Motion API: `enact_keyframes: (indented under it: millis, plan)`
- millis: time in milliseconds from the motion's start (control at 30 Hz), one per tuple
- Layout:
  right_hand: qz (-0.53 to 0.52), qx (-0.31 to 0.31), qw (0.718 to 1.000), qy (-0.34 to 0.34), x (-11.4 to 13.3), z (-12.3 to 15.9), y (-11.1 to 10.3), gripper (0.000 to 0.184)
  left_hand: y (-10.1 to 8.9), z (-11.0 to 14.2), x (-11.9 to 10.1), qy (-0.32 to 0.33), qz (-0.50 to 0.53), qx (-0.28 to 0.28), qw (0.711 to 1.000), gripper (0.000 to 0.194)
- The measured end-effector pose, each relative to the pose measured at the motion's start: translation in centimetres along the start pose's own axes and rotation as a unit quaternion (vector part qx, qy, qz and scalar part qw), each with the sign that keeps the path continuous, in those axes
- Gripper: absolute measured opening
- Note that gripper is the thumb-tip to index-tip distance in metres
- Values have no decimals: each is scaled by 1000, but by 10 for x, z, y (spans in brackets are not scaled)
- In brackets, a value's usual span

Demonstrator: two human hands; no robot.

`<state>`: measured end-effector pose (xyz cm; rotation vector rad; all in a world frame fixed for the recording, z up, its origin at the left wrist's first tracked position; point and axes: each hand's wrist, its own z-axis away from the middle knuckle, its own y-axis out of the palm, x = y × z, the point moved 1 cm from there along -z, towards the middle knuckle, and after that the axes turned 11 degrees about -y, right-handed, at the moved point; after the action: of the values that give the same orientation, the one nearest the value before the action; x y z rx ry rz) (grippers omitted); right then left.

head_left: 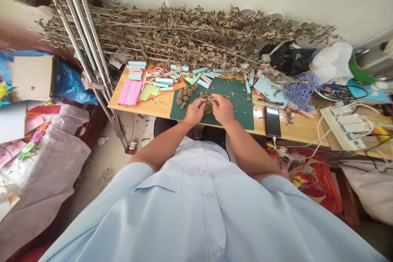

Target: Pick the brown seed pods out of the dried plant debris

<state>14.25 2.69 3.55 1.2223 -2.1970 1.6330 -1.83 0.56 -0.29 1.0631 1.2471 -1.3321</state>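
Observation:
Both my hands are over a green cutting mat [242, 118] on the wooden table. My left hand [195, 111] has its fingers closed at the left side of a small heap of dried leaves [208, 106]. From the right, my right hand [222, 108] closes its fingers on the same dried leaves. Just left of my hands lies a pile of brown rolled balls of dried plant [184, 96]. Loose leaf crumbs [238, 100] are scattered on the mat to the right. The fingertips are partly lost among the leaves.
Long dried plant stalks [190, 37] lie along the wall behind the mat. Blue and pink paper rolls [164, 80] and a pink paper stack [130, 92] are at the left. A plugged-in phone [272, 121], purple yarn [302, 92] and a power strip [342, 127] are at the right. Metal poles [89, 45] stand left.

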Motion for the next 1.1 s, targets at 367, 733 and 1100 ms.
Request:
enact_keyframes:
  millis: [367, 733, 1100]
  plan:
    - [29, 35, 999, -16, 2, -1, -5, 37, 0, -1, 2, 7, 8, -6, 1000, 23]
    - [50, 79, 995, -29, -2, -6, -1, 25, 0, -2, 3, 7, -6, -6, 1000, 21]
    - [21, 60, 998, -14, -2, -6, -4, 19, 0, -2, 2, 18, 2, -8, 1000, 20]
